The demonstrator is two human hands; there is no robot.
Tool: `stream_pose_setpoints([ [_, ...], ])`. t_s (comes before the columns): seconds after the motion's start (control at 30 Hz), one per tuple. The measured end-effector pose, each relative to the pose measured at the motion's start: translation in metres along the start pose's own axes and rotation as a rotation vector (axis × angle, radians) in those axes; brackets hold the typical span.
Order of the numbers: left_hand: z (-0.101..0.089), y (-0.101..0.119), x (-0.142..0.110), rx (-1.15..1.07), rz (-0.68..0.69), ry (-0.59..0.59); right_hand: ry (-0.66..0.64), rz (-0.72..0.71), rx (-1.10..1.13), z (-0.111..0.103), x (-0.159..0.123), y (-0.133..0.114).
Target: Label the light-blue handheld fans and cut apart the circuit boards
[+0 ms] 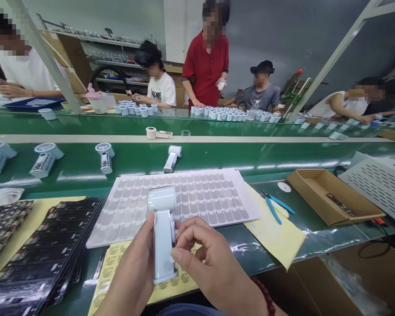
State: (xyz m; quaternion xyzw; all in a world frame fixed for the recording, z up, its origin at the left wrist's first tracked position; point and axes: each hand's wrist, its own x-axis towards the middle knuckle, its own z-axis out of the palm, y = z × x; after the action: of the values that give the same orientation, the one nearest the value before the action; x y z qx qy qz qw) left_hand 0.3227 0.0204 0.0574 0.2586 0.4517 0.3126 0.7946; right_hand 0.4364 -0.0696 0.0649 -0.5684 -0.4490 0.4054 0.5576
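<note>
I hold a white handheld fan (163, 228) upright in front of me, its round head on top. My left hand (133, 272) grips the left side of its handle. My right hand (213, 263) pinches the handle's right edge with thumb and forefinger. Beyond the fan lies a white sheet of clear stickers (197, 197). A yellow sheet of small labels (115, 263) lies under my hands. Black printed sheets (42, 250) are stacked to the left.
Several white fans (105, 156) lie on the green conveyor belt (250, 156). Blue-handled cutters (273, 204) rest on yellow paper at right, near an open cardboard tray (332, 197) and a white perforated case (378, 184). Several people work across the belt.
</note>
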Motion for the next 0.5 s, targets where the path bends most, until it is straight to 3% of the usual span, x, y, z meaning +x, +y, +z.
stream_pose_setpoints([
  [0.17, 0.002, 0.003, 0.003, -0.072, 0.041, 0.074, -0.028, 0.024, -0.091, 0.006, 0.013, -0.003],
  [0.33, 0.005, 0.007, 0.004, -0.091, 0.073, 0.073, -0.042, -0.004, -0.128, 0.007, 0.019, -0.002],
  [0.5, 0.006, 0.010, 0.005, -0.071, 0.110, 0.051, -0.009, -0.231, -0.337, 0.010, 0.023, 0.012],
])
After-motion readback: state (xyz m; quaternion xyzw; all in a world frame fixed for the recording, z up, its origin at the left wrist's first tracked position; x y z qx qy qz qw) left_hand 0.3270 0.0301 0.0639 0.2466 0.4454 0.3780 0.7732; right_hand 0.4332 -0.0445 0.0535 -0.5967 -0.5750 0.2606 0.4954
